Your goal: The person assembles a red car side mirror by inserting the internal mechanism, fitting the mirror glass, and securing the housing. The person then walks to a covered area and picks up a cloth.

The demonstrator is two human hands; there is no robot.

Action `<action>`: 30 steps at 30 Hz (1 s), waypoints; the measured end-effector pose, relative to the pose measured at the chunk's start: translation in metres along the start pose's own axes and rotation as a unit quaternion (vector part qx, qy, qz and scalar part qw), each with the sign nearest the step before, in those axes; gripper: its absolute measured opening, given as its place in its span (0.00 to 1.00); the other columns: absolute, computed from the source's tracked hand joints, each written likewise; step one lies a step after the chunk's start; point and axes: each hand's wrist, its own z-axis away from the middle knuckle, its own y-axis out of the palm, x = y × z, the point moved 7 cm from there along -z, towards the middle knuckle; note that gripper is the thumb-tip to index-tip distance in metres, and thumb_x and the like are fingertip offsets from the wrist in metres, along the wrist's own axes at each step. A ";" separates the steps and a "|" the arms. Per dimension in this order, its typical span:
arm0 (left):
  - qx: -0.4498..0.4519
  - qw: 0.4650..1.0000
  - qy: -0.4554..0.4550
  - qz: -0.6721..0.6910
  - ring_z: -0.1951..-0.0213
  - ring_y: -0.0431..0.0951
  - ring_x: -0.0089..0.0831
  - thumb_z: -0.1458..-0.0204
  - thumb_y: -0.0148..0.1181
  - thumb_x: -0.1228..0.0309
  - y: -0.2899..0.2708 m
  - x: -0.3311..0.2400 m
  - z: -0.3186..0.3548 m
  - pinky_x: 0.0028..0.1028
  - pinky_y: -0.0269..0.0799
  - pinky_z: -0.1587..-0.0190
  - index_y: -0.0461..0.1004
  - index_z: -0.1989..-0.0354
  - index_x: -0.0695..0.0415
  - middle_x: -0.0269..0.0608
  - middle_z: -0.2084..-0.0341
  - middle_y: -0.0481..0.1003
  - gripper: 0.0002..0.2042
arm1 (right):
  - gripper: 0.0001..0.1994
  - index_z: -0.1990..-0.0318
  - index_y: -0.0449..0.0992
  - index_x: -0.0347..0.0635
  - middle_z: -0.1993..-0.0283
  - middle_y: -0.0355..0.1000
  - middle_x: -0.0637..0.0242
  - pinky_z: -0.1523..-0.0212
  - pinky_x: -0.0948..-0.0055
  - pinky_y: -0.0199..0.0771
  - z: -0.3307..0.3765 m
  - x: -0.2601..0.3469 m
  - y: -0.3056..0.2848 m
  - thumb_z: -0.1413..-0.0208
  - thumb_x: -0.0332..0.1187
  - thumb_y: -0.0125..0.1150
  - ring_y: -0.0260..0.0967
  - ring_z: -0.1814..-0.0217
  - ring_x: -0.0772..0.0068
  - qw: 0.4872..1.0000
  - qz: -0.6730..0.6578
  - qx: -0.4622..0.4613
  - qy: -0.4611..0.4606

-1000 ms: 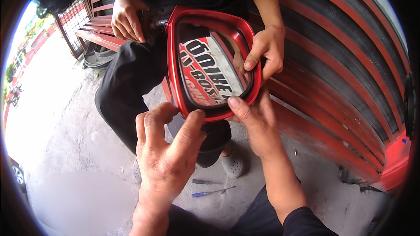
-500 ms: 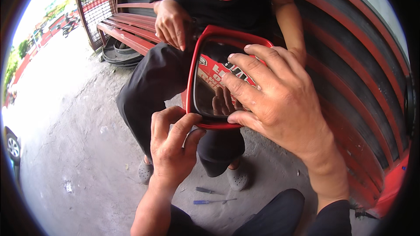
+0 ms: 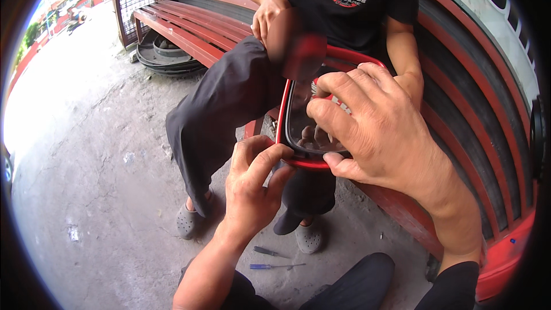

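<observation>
While the red-framed mirror (image 3: 304,138) is held upright in the air in front of a seated person (image 3: 321,34), both of the wearer's hands are on it. The left hand (image 3: 252,186) pinches the lower left rim of the red frame, its grip pressed together with thumb and forefinger meeting on the edge. The right hand (image 3: 373,132) lies over the right part of the glass, fingers curled and spread across it, the fingertips (image 3: 321,112) pressing on the glass near the middle and the thumb under the lower rim; fingers show reflected in the glass. The seated person sits on a red slatted bench (image 3: 189,28), dark trousers and grey clogs (image 3: 186,221) toward the wearer. On the concrete floor (image 3: 97,155), just beyond the wearer's knee, lie two screwdrivers (image 3: 275,265), near each other, one with a blue handle. Stacked dark rings (image 3: 163,57) lie under the bench's far end.
</observation>
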 end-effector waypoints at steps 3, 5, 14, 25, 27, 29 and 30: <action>-0.022 1.000 -0.001 0.019 0.53 0.81 0.44 0.52 0.74 0.82 0.003 0.006 0.004 0.37 0.81 0.57 0.80 0.51 0.54 0.48 0.54 0.74 0.19 | 0.30 0.56 0.77 0.42 0.48 0.71 0.59 0.40 0.51 0.72 -0.005 -0.004 0.001 0.71 0.35 0.83 0.72 0.47 0.53 1.000 -0.003 0.028 0.001; -0.027 0.999 -0.003 0.031 0.53 0.82 0.42 0.53 0.75 0.82 0.004 0.013 0.006 0.36 0.81 0.57 0.81 0.51 0.54 0.47 0.53 0.75 0.20 | 0.29 0.57 0.78 0.41 0.48 0.73 0.59 0.39 0.51 0.71 -0.006 -0.005 0.002 0.70 0.38 0.84 0.72 0.45 0.53 0.999 0.010 0.049 0.004; -0.031 0.993 -0.032 0.109 0.54 0.82 0.39 0.55 0.75 0.83 0.001 0.024 0.002 0.34 0.80 0.55 0.84 0.53 0.55 0.45 0.55 0.76 0.19 | 0.28 0.47 0.78 0.47 0.44 0.70 0.57 0.36 0.45 0.69 0.088 0.026 0.006 0.57 0.39 0.83 0.68 0.40 0.48 0.979 0.011 -0.132 0.158; 0.027 0.987 -0.044 0.155 0.41 0.78 0.33 0.43 0.66 0.86 0.011 0.033 0.012 0.33 0.77 0.38 0.77 0.43 0.66 0.47 0.42 0.68 0.18 | 0.16 0.54 0.85 0.61 0.56 0.71 0.75 0.33 0.47 0.59 0.099 0.027 0.050 0.49 0.27 0.73 0.67 0.47 0.66 0.965 0.049 -0.172 0.194; 0.017 0.980 -0.048 0.194 0.42 0.78 0.33 0.42 0.66 0.84 0.013 0.029 0.009 0.33 0.77 0.38 0.75 0.41 0.67 0.48 0.40 0.68 0.19 | 0.16 0.53 0.85 0.61 0.58 0.71 0.77 0.33 0.48 0.57 0.100 0.027 0.050 0.49 0.28 0.73 0.67 0.48 0.67 0.964 0.052 -0.174 0.196; 0.016 0.982 -0.030 0.185 0.40 0.77 0.34 0.41 0.66 0.83 0.015 0.027 0.009 0.34 0.76 0.36 0.72 0.39 0.68 0.49 0.38 0.67 0.21 | 0.16 0.52 0.86 0.62 0.57 0.72 0.78 0.33 0.47 0.57 0.100 0.027 0.051 0.48 0.29 0.73 0.68 0.48 0.67 0.960 0.055 -0.184 0.202; 0.013 0.982 -0.026 0.188 0.40 0.76 0.34 0.41 0.66 0.83 0.016 0.027 0.010 0.34 0.76 0.36 0.71 0.39 0.68 0.49 0.38 0.67 0.22 | 0.16 0.52 0.86 0.62 0.57 0.72 0.78 0.33 0.48 0.58 0.101 0.027 0.051 0.47 0.29 0.73 0.69 0.48 0.67 0.959 0.058 -0.190 0.201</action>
